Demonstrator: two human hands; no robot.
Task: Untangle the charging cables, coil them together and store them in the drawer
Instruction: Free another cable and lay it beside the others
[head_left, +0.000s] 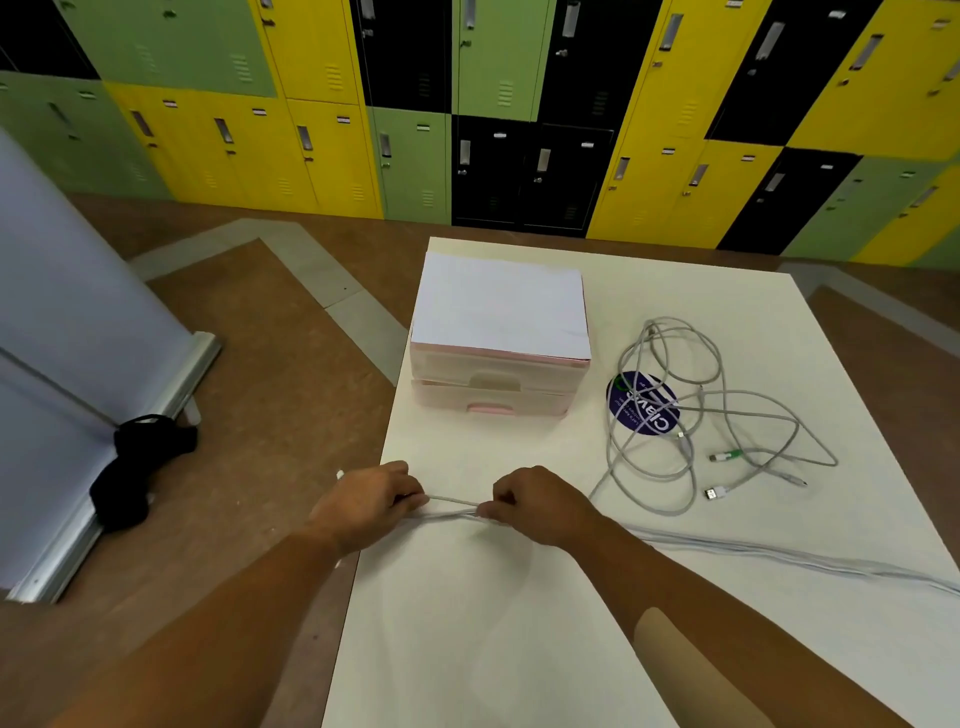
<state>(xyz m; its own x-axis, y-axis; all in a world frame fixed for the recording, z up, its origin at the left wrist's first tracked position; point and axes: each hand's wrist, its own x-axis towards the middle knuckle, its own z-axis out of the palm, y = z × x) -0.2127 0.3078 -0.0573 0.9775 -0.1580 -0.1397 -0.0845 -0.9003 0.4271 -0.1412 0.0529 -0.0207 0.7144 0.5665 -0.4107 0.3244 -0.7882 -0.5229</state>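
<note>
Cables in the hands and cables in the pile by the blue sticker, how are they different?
The held cables are pulled straight between the left hand and the right hand; the cable pile lies in loose, crossing loops. Both hands pinch the held cables, while no hand touches the cable pile, which rests partly over the blue sticker. Both are thin and pale grey.
</note>
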